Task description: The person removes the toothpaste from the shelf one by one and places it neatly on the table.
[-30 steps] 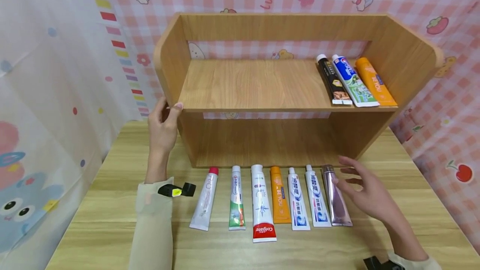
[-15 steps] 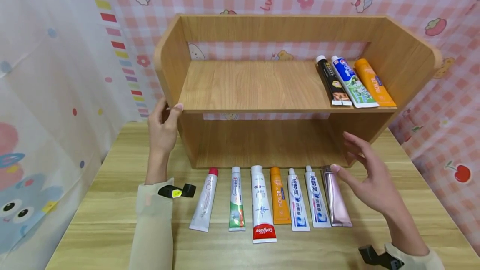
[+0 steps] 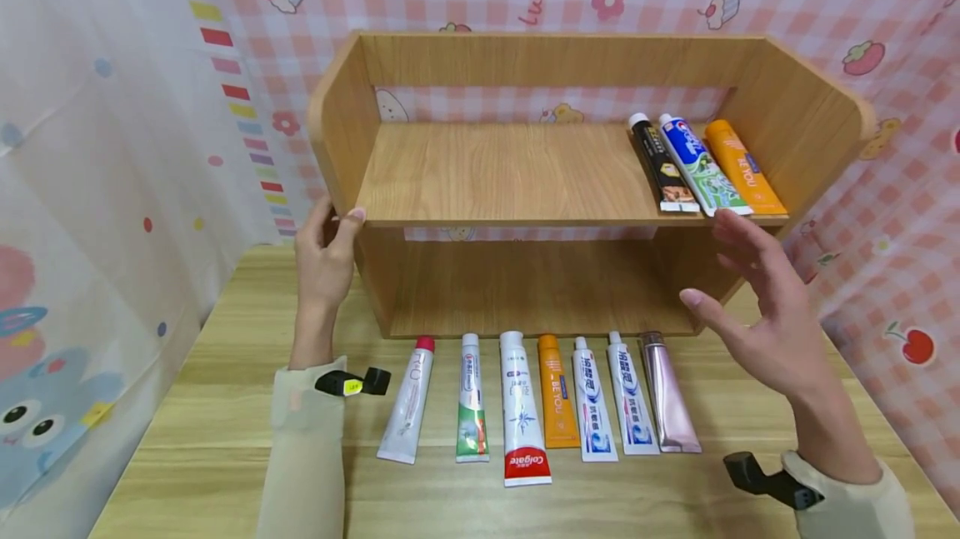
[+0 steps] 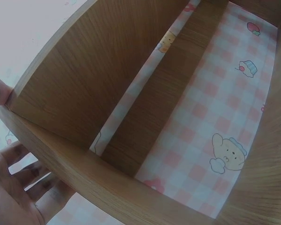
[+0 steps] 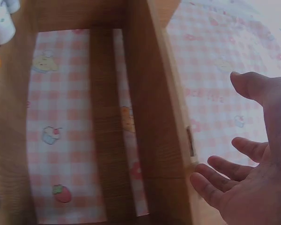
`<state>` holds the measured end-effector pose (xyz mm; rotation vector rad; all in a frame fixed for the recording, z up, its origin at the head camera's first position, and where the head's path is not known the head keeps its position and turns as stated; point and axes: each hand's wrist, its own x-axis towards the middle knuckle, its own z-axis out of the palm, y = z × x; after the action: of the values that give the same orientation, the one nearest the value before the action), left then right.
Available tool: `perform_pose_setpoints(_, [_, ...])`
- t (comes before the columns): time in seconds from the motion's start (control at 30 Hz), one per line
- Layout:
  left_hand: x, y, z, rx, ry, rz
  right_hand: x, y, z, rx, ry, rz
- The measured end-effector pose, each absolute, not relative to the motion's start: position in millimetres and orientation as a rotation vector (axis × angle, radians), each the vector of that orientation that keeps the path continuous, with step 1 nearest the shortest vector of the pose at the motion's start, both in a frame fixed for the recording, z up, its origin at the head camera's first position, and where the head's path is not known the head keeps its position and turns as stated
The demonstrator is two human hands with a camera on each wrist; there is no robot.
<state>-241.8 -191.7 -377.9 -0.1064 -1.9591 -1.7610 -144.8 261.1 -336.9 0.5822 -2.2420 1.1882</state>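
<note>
Holds with the left hand (image 3: pixel 324 272) the left end of the wooden shelf (image 3: pixel 562 60), with the grip clamped on its wood: places the thumb at the front corner of the upper board (image 3: pixel 495 177) and passes the other fingers around the outside of the left panel (image 3: pixel 341 131). Shows the same hold from close in the left wrist view.

Holds the right hand (image 3: pixel 772 318) up before the right end of the shelf, with the grip apart — spreads the thumb well away from the slightly bent fingers. Overlaps in the head view, with the fingertips, the front edge of the upper board; cannot tell if touching it.

Has on the upper board, at the right, three tubes lying close together, caps to the back: a black tube (image 3: pixel 663 164), a blue-and-green tube (image 3: pixel 703 164) and an orange tube (image 3: pixel 744 168) near the right panel (image 3: pixel 806 122).

Has on the desk (image 3: pixel 187 406), before the shelf, seven tubes in a row, caps toward it. Counts from left to right: a red-capped tube (image 3: pixel 408 406), a white-and-green tube (image 3: pixel 472 406), a Colgate tube (image 3: pixel 521 406), a second orange tube (image 3: pixel 559 406), a blue-and-white tube (image 3: pixel 595 406), a similar blue-and-white tube (image 3: pixel 632 401) and — nearest to the right hand among these — a pink metallic tube (image 3: pixel 670 397).
</note>
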Motion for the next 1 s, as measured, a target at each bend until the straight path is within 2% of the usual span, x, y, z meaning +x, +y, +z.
perform_pose_setpoints(0.23, [-241, -194, -379, -0.104, -1.966, -1.755, -159, 260, -311, 0.588, -2.209, 1.24])
perform_pose_setpoints(1.0, [-243, -192, -379, -0.103, -1.952, -1.766, -217, 262, -252, 0.288, -2.679, 1.363])
